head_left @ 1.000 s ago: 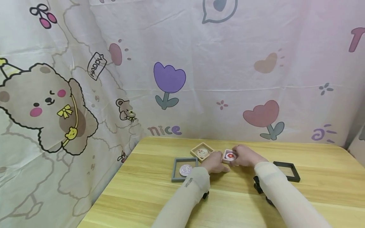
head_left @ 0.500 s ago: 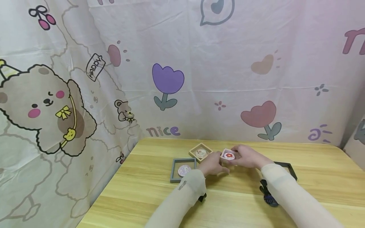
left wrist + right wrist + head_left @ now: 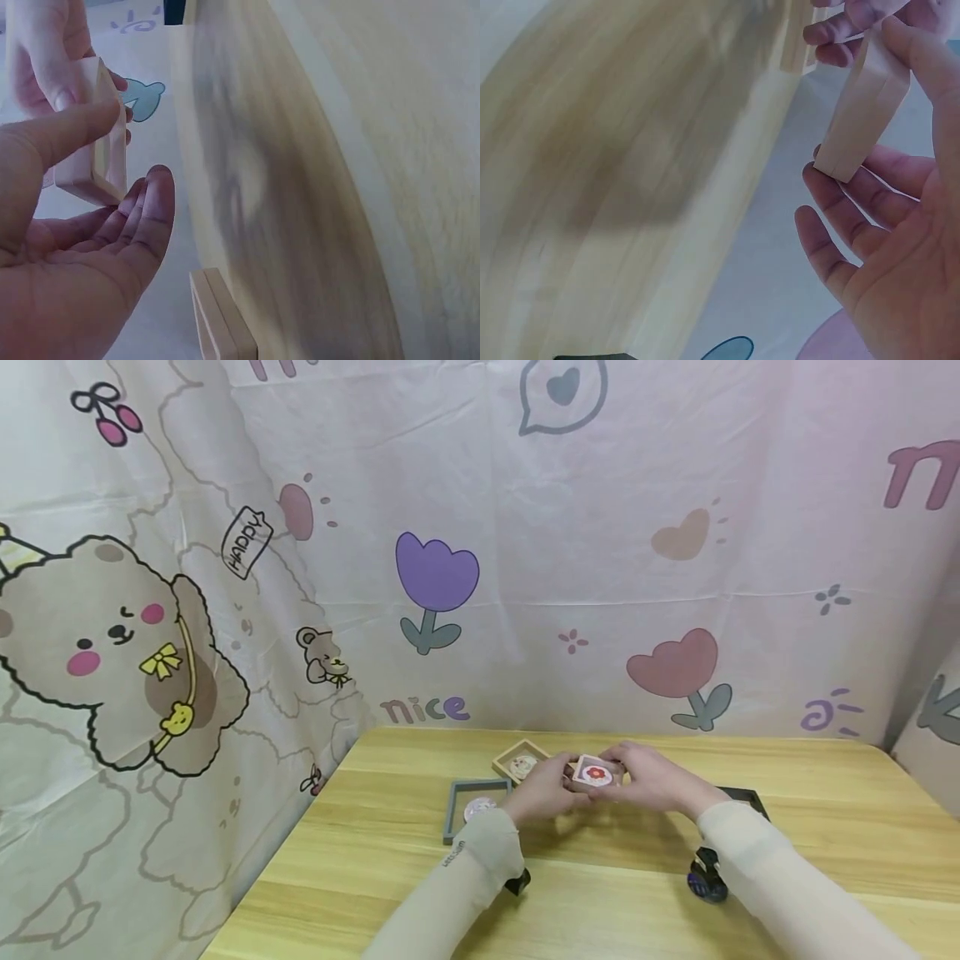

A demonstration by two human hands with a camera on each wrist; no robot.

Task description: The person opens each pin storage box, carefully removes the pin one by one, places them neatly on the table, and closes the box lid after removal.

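Note:
In the head view a small light-wood frame box [image 3: 582,784], with a round white disc bearing a red flower [image 3: 597,774] inside, is held up between both hands, tilted. My right hand [image 3: 656,781] grips its right side; in the right wrist view the thumb is on one end of the box [image 3: 866,101] and fingertips are at the other. My left hand [image 3: 542,791] holds the left side, its thumb across the box [image 3: 90,169] and its fingers beneath in the left wrist view.
Left of the hands on the table [image 3: 337,852] lie a light-wood frame [image 3: 501,766] and a grey frame [image 3: 448,818], each with a round disc. A black frame [image 3: 753,795] lies partly behind the right forearm. A printed curtain [image 3: 525,527] hangs behind the table.
The small frame box has been lifted off the table and tilted. My left hand, earlier beside it, has come onto its left side. The right forearm has shifted slightly right.

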